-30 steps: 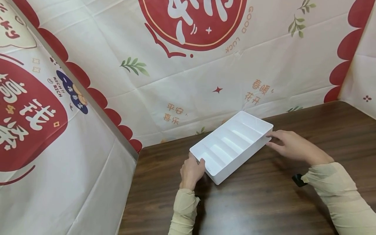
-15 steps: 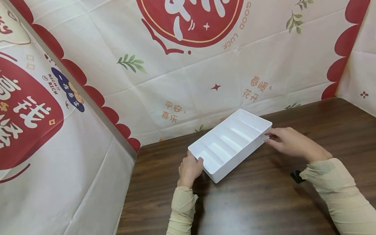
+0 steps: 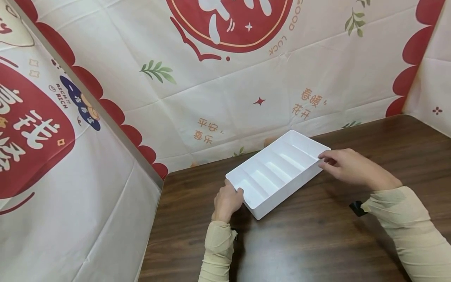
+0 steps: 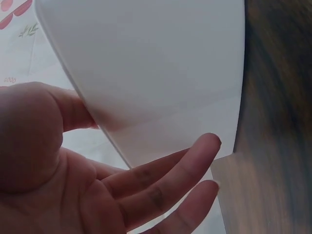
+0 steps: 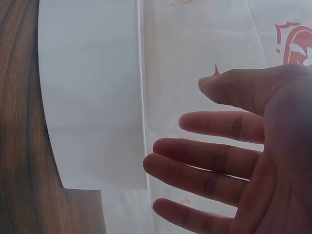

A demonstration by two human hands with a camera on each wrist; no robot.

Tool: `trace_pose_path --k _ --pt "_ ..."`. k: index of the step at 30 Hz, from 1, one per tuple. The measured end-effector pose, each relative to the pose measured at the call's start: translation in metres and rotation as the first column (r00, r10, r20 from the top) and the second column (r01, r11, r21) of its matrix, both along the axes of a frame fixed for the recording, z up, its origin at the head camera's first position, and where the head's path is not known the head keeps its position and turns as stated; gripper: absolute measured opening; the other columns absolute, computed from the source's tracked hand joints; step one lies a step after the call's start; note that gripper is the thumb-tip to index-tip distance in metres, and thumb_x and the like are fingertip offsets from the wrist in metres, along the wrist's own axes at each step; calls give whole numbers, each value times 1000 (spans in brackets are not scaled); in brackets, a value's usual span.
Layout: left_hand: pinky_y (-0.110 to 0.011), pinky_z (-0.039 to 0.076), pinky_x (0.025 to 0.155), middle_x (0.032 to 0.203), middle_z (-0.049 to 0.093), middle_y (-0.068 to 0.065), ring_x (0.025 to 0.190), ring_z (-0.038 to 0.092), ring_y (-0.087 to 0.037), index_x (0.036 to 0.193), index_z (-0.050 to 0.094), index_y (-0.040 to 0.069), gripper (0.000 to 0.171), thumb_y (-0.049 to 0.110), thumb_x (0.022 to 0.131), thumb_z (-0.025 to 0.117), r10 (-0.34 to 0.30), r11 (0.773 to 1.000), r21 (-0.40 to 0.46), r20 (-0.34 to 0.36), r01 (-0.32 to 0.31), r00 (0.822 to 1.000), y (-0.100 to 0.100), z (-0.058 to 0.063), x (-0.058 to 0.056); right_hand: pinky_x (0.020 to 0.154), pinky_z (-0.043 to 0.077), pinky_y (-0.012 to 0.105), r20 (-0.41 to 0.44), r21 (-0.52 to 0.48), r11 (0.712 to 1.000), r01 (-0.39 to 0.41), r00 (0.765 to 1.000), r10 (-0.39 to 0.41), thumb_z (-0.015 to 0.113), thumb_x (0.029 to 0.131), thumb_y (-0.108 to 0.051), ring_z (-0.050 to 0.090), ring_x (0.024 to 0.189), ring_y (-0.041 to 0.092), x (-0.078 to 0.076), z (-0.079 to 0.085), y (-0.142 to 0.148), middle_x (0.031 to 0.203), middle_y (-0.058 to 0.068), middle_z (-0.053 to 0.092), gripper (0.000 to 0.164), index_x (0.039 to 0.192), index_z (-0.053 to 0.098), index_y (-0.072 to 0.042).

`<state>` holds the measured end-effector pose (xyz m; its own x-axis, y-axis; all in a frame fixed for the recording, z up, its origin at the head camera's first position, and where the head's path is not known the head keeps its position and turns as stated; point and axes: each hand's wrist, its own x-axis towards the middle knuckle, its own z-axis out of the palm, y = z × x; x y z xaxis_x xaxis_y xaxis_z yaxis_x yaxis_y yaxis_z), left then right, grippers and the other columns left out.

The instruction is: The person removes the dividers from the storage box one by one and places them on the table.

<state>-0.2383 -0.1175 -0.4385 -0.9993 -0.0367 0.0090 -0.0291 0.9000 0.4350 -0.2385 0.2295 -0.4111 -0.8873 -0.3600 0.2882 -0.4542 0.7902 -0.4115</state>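
A white divided tray (image 3: 282, 166) lies slantwise near the back of the table, with several compartments facing up. At its near left end, my left hand (image 3: 227, 199) holds the end wall. In the left wrist view, the thumb (image 4: 78, 112) reaches over the rim, while the fingers (image 4: 165, 190) spread along the outside of the wall. My right hand (image 3: 352, 166) is beside the far right end. The right wrist view shows its straight, spread fingers (image 5: 200, 180) close to the tray's rim (image 5: 143, 97); whether a fingertip touches is unclear.
Dark wood-grain tabletop (image 3: 299, 246) extends in front of the tray and to both sides. A printed white cloth (image 3: 211, 98) hangs directly behind it. Another cloth panel (image 3: 116, 203) borders the left side. A small black object (image 3: 358, 208) shows by the right sleeve.
The right fingers have risen slightly, from beside the end wall to around rim height. The tray's right end has shifted a little rightward. My left hand keeps its hold; the head view has shifted slightly.
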Motion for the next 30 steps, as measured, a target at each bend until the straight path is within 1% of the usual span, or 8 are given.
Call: trace_pose_path --k 4,8,15,21,27,30 --pt "-52 49 74 102 66 -28 87 62 -37 132 40 -11 60 30 89 49 -10 1000 -4 20 10 1000 -1 1 1 64 56 45 -6 5 1000 -6 1000 6 66 86 -16 62 75 21 0 1 -1 90 16 71 33 109 65 7" --pt "-52 49 77 106 65 -29 89 62 -37 135 36 -11 63 31 90 48 -17 1000 -8 51 18 999 -2 2 2 64 56 46 -15 10 1000 -18 1000 18 67 85 -15 63 76 22 1 3 -4 88 16 71 31 108 65 7" --pt "-51 48 79 110 64 -29 88 60 -35 139 30 -12 68 31 90 48 -29 999 -13 88 30 996 0 6 3 65 56 46 -19 20 999 -44 999 45 67 85 -16 63 75 22 3 7 -13 87 14 71 31 108 65 6" --pt "-51 49 78 109 64 -28 88 61 -33 139 30 -12 68 32 90 48 -35 999 -21 93 37 995 2 8 3 65 55 45 -39 30 998 -50 998 52 67 85 -15 63 75 21 4 7 -19 85 12 71 28 105 67 4" --pt "-51 49 78 107 65 -28 91 61 -35 137 33 -12 67 32 90 49 -36 999 -26 79 38 996 2 8 3 67 54 46 -90 34 997 -75 993 78 65 86 -16 64 77 20 7 9 -28 87 10 71 23 101 68 1" --pt "-51 49 76 105 65 -27 87 61 -34 137 34 -12 66 32 89 49 -37 999 -22 78 39 996 1 8 3 67 53 45 -112 34 996 -85 990 89 65 85 -16 63 76 19 10 10 -35 87 9 71 23 100 69 1"
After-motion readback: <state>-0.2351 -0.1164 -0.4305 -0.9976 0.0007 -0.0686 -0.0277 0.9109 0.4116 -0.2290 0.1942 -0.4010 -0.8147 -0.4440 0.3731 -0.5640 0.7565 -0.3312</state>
